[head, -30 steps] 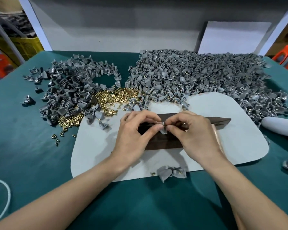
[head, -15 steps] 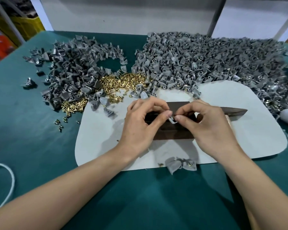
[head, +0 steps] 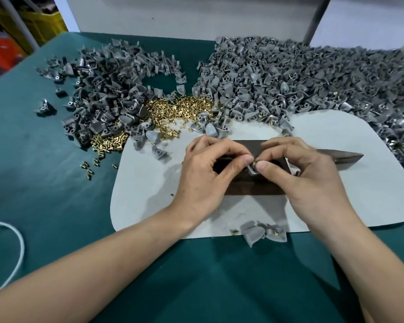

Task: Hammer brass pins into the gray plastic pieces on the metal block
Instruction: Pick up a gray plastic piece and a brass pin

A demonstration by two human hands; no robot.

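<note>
A dark metal block (head: 250, 187) lies on a pale grey mat (head: 145, 194) in the middle of the green table. Over the block, my left hand (head: 210, 180) and my right hand (head: 301, 178) meet fingertip to fingertip. Both pinch one small gray plastic piece (head: 252, 170) that rests on the block; a brass pin (head: 254, 163) shows between the fingertips. Loose brass pins (head: 180, 108) are heaped behind the mat. A pointed metal tool end (head: 345, 156) sticks out to the right behind my right hand.
A large heap of gray plastic pieces (head: 313, 75) fills the back right; a smaller heap (head: 107, 89) lies back left. Two or three pieces with pins (head: 261, 231) sit at the mat's near edge. A white cord (head: 16, 248) curves at the left.
The view has tilted down and closer. Both hands stay together over the block, still pinching the small gray piece; the fingertips have shifted slightly.
</note>
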